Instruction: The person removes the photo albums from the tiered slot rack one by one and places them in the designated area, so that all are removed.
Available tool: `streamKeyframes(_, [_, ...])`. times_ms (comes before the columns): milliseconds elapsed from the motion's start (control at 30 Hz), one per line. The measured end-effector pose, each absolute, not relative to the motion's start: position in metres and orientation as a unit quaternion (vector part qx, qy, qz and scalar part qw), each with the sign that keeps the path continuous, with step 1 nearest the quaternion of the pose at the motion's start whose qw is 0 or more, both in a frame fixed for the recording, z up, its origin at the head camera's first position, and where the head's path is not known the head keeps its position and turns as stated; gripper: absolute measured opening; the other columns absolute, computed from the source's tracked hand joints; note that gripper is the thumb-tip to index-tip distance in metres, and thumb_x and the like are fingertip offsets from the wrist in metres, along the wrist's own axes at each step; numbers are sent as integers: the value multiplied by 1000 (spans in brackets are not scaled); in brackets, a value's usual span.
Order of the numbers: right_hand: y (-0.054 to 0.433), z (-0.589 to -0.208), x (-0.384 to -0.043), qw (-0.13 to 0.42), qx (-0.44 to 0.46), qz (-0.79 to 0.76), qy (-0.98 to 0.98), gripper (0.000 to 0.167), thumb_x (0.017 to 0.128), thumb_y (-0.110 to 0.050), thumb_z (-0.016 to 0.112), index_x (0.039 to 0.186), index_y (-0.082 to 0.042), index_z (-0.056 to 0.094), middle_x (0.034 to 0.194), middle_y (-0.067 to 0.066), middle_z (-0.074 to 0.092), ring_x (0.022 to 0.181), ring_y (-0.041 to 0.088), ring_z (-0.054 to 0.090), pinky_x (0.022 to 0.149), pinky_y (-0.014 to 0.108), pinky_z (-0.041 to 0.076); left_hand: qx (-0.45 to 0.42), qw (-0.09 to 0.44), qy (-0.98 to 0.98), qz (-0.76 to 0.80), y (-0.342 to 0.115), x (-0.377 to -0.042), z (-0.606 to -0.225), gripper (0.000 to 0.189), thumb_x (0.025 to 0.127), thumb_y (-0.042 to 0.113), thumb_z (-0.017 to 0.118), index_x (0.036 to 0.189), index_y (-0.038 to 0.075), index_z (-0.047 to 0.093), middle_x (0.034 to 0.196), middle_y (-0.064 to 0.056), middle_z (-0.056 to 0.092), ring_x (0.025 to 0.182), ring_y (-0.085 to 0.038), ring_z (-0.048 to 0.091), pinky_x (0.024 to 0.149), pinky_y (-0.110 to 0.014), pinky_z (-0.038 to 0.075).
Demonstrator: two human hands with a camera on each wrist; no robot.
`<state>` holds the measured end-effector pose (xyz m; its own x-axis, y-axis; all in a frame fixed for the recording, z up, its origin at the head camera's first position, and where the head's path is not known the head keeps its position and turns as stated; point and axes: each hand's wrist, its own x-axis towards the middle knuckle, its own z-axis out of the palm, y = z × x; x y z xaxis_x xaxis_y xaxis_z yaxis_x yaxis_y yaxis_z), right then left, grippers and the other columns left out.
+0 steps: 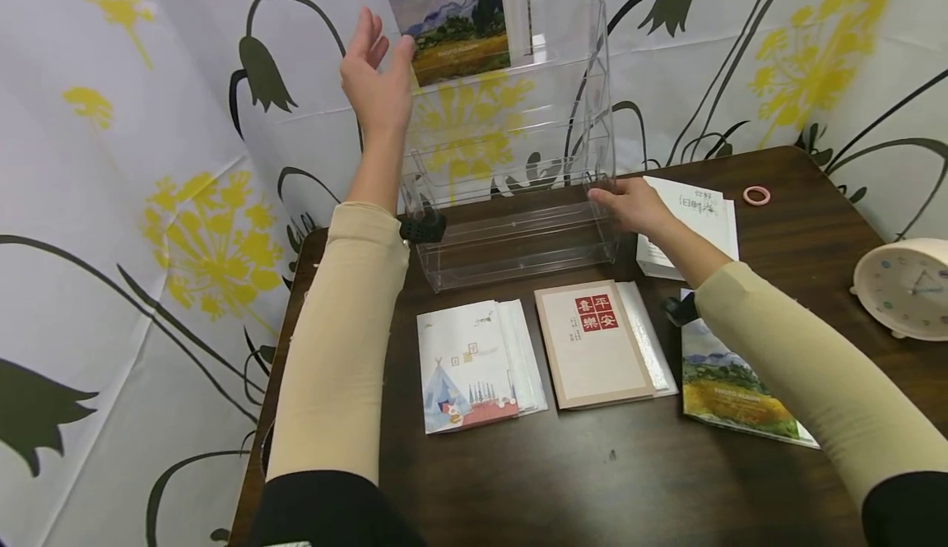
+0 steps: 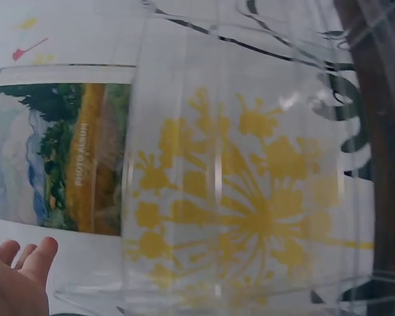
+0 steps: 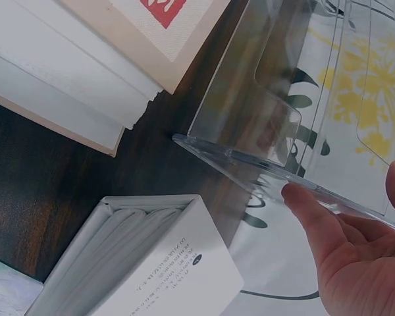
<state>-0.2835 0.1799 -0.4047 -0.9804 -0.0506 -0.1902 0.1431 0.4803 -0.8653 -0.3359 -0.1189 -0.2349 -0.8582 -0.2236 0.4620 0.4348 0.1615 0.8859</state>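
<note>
A clear tiered acrylic rack (image 1: 518,263) stands at the back of the table. A photo album (image 1: 462,29) with a landscape painting cover sits in its top tier, beside a white edge. My left hand (image 1: 378,86) is raised next to that album's lower left, fingers loosely spread and holding nothing; the left wrist view shows its fingertips (image 2: 43,253) just apart from the cover. My right hand (image 1: 637,203) grips the rack's right side panel, with fingers (image 3: 309,207) along the panel's outer side.
In front of the rack lie a tent-patterned album (image 1: 467,374), a beige album (image 1: 592,358) with red characters, and another landscape photo album (image 1: 733,391) partly under my right arm. A white album (image 1: 689,210), a pink ring (image 1: 756,195) and a clock (image 1: 907,288) are at right.
</note>
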Motion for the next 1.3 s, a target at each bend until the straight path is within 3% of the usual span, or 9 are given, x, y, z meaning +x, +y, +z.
streamKeyframes(200, [179, -407, -286, 85, 23, -498, 862, 55, 102, -34, 53, 138, 7, 49, 137, 28, 50, 118, 46, 55, 87, 49, 53, -75, 197, -737, -643, -114, -355, -220, 73, 97, 13, 62, 155, 6, 19, 158, -3, 30, 139, -7, 35, 103, -8, 28])
streamKeyframes(300, [180, -408, -286, 86, 25, -495, 864, 54, 102, -35, 53, 137, 7, 51, 136, 28, 51, 115, 46, 57, 86, 48, 53, -81, 162, -738, -650, -109, -358, -211, 77, 96, 12, 63, 157, 8, 15, 157, -3, 32, 137, -9, 37, 102, -10, 32])
streamKeyframes(433, [182, -407, -284, 85, 28, -495, 864, 53, 102, -35, 53, 136, 7, 52, 135, 28, 52, 113, 46, 57, 86, 49, 53, -82, 146, -734, -658, -104, -362, -207, 74, 95, 12, 65, 156, 14, 24, 143, -3, 44, 127, -12, 48, 93, -13, 42])
streamKeyframes(567, [181, -405, -283, 85, 27, -499, 862, 54, 102, -35, 54, 137, 6, 51, 135, 27, 52, 116, 46, 56, 87, 50, 52, -64, 172, -761, -623, -104, -369, -209, 57, 94, 18, 67, 146, 17, 44, 123, 0, 52, 110, -10, 54, 88, -16, 45])
streamKeyframes(767, [183, -403, -281, 93, 27, -499, 861, 56, 102, -35, 53, 139, 7, 49, 138, 27, 50, 122, 44, 52, 89, 50, 51, -14, 198, -770, -606, -107, -380, -209, 25, 91, 22, 72, 115, 18, 66, 95, 6, 55, 91, -6, 57, 81, -20, 44])
streamKeyframes(867, [183, -403, -281, 87, 28, -495, 864, 53, 102, -35, 53, 135, 6, 52, 135, 27, 52, 120, 44, 54, 87, 49, 52, -14, 208, -762, -613, -107, -382, -209, 16, 93, 18, 70, 107, 16, 64, 96, 5, 59, 94, -6, 59, 82, -17, 44])
streamKeyframes(1000, [181, -405, -281, 82, 33, -490, 868, 51, 102, -35, 53, 134, 6, 54, 133, 27, 53, 116, 45, 56, 85, 50, 53, -42, 212, -748, -628, -106, -379, -213, 15, 96, 16, 65, 109, 15, 59, 106, 1, 67, 103, -8, 59, 86, -16, 44])
streamKeyframes(1167, [178, -406, -282, 90, 34, -483, 870, 57, 102, -38, 53, 139, 5, 50, 137, 27, 51, 116, 45, 56, 86, 49, 53, -77, 239, -741, -623, -107, -376, -218, 14, 97, 17, 63, 109, 15, 58, 97, 0, 67, 94, -9, 59, 82, -19, 42])
streamKeyframes(1300, [175, -405, -283, 92, 36, -486, 868, 57, 102, -38, 53, 140, 4, 49, 137, 26, 51, 117, 45, 56, 86, 49, 53, -132, 258, -683, -671, -110, -370, -212, 26, 97, 6, 59, 123, 7, 55, 106, -3, 62, 104, -13, 60, 88, -17, 44])
